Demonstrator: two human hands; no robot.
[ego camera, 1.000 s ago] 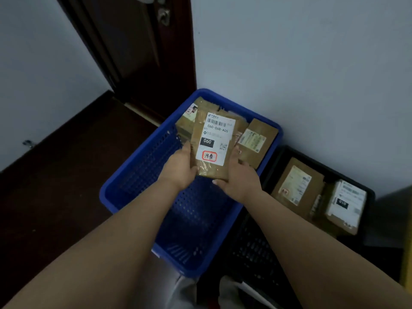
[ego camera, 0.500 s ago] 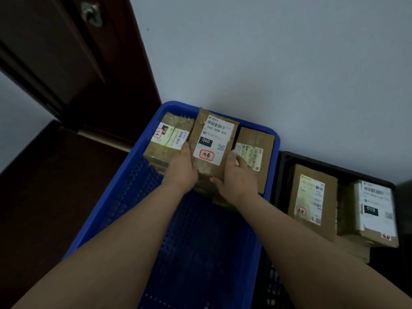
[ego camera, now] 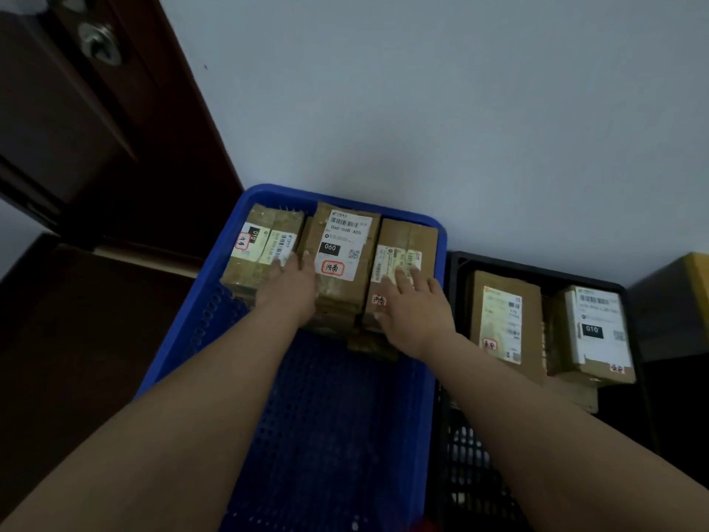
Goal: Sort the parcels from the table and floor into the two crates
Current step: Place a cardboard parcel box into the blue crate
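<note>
A blue crate (ego camera: 184, 339) stands on the floor against the wall, with three brown parcels in a row at its far end. The middle parcel (ego camera: 341, 240) carries a white label marked 060. My left hand (ego camera: 289, 289) lies flat with straight fingers on the left parcel (ego camera: 261, 243), beside the middle one. My right hand (ego camera: 416, 312) rests with straight fingers on the right parcel (ego camera: 406, 247). Neither hand grips anything. To the right, a black crate (ego camera: 456, 259) holds two more parcels (ego camera: 502, 320) with white labels, one of them a parcel (ego camera: 594, 328) marked 010.
A dark wooden door (ego camera: 76, 109) stands at the left, over a dark floor (ego camera: 69, 339). The wall (ego camera: 422, 109) rises right behind both crates. A dark box with a yellow top (ego camera: 686, 301) sits to the right of the black crate. The blue crate's near half shows bare mesh.
The 060 parcel went down from both hands into the blue crate, between the other two. Both hands let go and now lie flat on the neighbouring parcels.
</note>
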